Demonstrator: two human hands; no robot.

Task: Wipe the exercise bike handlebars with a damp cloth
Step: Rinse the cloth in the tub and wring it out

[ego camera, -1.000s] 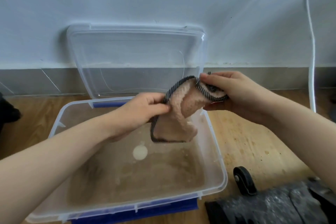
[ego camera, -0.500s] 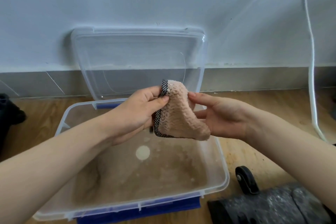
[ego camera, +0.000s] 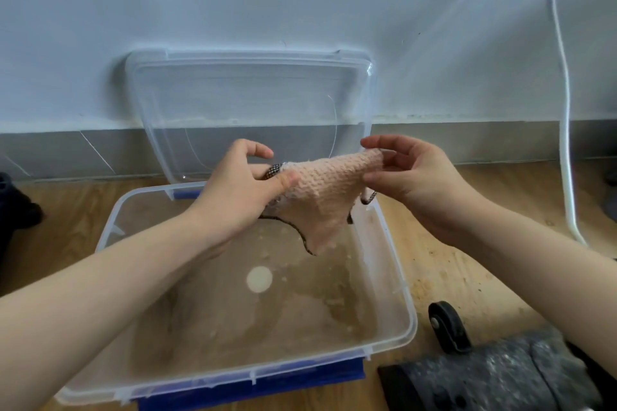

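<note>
While both hands pinch the cloth [ego camera: 320, 197] above the tub [ego camera: 405, 320], left hand [ego camera: 240, 190] and right hand [ego camera: 410, 173] hold its top corners; it looks soft, floppy and wet.

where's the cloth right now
In the head view, the pink cloth is at centre, stretched between the left hand and right hand, above the clear tub's far end.

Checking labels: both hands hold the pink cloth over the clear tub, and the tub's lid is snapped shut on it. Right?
Not quite. The lid is off the clear tub and stands propped against the wall behind it, as the head view shows. The rest holds: the left hand and right hand both hold the pink cloth over the open tub.
</note>
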